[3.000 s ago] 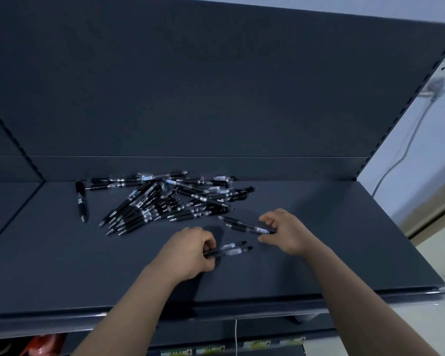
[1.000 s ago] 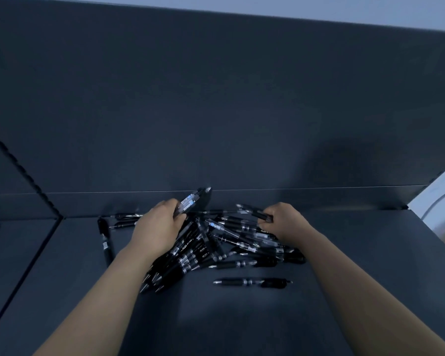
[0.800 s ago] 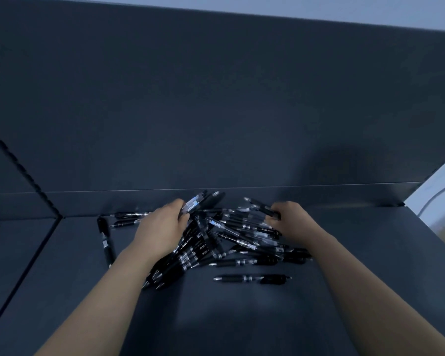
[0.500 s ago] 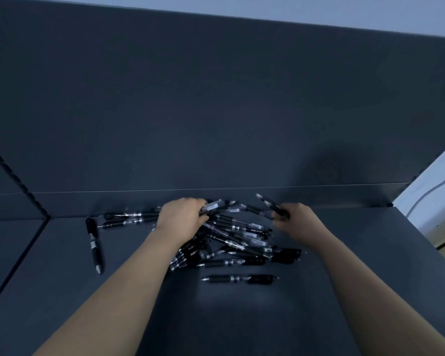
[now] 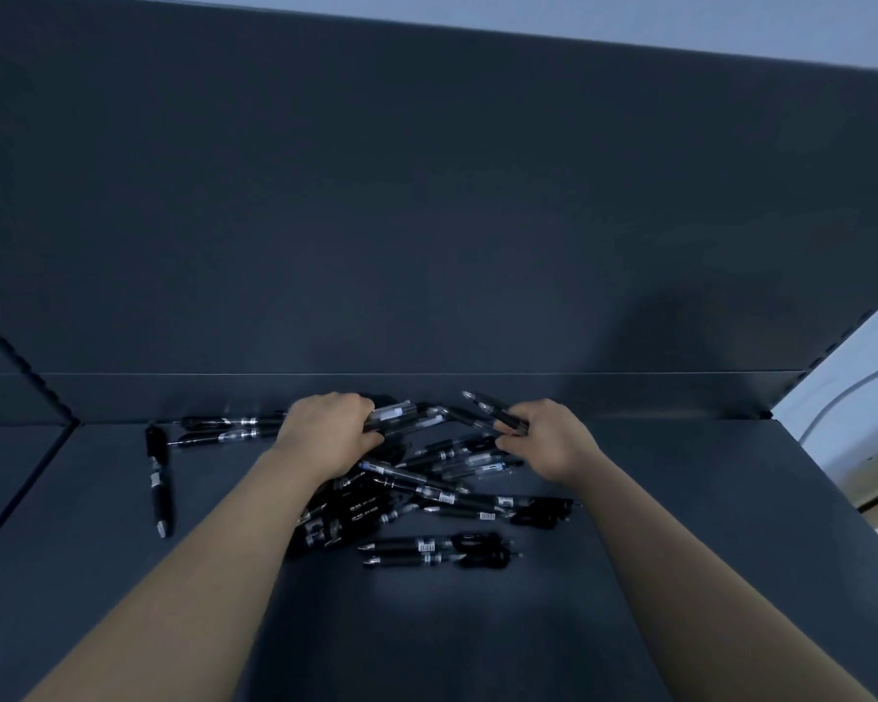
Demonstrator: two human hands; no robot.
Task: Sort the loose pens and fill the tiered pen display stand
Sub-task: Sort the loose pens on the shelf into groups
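The left hand [image 5: 331, 429] clutches a pen bundle [image 5: 404, 416] and the right hand [image 5: 548, 440] pinches one pen [image 5: 488, 409]. Tugging either free could scatter the centre-frame pile [image 5: 427, 499] across the shelf [image 5: 680, 549].

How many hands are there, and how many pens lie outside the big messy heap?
Hands: 2, left hand and right hand.
Pens outside the heap: 5, lone pen, back-left pair, front pair.
Total: 7. Heap and held pens are too tangled to count.
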